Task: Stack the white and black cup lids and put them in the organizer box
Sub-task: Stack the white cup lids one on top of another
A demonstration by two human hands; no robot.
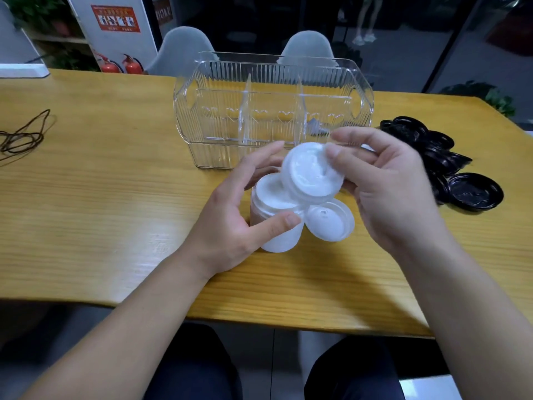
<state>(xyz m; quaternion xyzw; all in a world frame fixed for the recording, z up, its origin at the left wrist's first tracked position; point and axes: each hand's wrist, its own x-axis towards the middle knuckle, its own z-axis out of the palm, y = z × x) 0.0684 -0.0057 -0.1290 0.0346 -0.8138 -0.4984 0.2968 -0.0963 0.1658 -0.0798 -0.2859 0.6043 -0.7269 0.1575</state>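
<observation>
Thumb and fingers of the right hand (383,183) pinch one white lid (313,174) by its edge, tilted, just above the white lid stack (277,217). Left hand (242,209) curls round that stack, thumb across its front, base on the wooden table (115,197). Another loose white lid (330,220) lies beside the stack, under the right hand. Clear organizer box (271,111) stands just behind, dividers visible. Black lids (450,166) heaped to the right. Brown cord (23,137) far left.
</observation>
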